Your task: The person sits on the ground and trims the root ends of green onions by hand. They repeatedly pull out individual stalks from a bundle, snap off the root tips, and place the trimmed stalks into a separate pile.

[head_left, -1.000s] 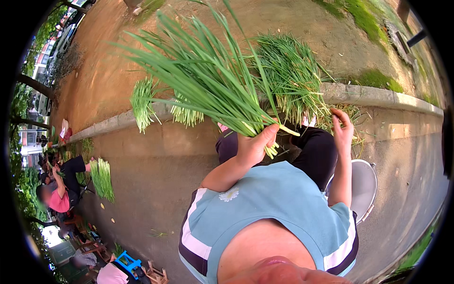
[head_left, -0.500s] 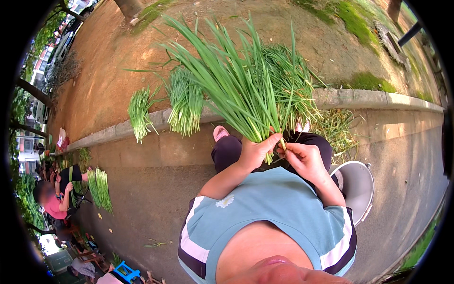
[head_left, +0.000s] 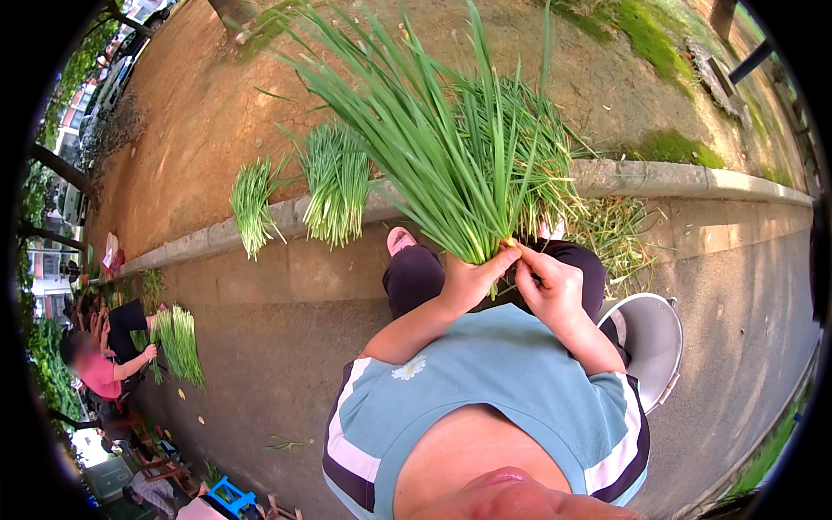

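My left hand (head_left: 472,279) grips a big bunch of long green leafy stalks (head_left: 433,165) by their pale ends, the leaves fanning out away from me. My right hand (head_left: 546,286) is pinched at the base of one stalk beside my left thumb. Beyond the held bunch, a looser pile of similar greens (head_left: 555,186) lies on the concrete kerb (head_left: 659,178). Two neater bundles (head_left: 334,199), (head_left: 253,204) rest along the kerb to the left. Dry trimmed scraps (head_left: 624,243) are heaped right of my pink-slippered feet.
A round metal container (head_left: 650,347) sits by my right side on the pavement (head_left: 260,364). At the left a co-worker in pink (head_left: 100,373) handles greens near more bundles (head_left: 182,347), with wooden and blue stools (head_left: 232,494) below. Bare earth (head_left: 173,156) and trees lie past the kerb.
My right hand came down and leftward from the pile to the stalk ends in my left hand. The held bunch swung more upright, uncovering the bundle behind it.
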### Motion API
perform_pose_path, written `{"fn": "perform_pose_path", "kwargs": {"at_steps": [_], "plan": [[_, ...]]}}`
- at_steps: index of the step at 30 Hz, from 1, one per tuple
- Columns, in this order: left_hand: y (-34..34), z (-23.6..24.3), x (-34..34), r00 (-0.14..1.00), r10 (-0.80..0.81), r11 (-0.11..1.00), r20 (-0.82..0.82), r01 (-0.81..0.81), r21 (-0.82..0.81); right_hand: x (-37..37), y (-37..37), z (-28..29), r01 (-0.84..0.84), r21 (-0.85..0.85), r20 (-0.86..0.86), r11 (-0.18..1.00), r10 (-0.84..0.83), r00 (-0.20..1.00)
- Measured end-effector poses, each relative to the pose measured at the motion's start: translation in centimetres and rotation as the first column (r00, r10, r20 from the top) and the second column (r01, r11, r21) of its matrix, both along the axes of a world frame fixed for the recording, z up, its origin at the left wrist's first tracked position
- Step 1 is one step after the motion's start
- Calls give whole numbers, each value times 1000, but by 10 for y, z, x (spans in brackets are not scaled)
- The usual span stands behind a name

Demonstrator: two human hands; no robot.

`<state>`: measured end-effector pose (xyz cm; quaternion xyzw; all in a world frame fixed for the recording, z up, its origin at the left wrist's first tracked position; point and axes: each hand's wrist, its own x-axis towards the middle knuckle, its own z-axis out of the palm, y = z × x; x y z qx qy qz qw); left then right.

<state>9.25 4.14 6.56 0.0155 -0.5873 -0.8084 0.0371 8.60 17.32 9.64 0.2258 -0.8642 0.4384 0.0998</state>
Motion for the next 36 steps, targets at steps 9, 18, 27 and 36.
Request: {"fn": "perform_pose_path", "kwargs": {"at_steps": [9,18,27,36], "plan": [[3,7,4,1000,-20,999,9,20,-26,1,5,6,-41,-47,221,998,50,974],[0,11,1,990,-128,991,55,130,-21,0,14,3,-144,5,147,990,142,979],[-1,13,-5,942,-272,962,195,262,74,0,21,-5,-103,-232,402,967,192,895],[-6,6,-10,859,-476,866,187,422,267,0,28,-8,-62,-458,620,887,369,693]]}}
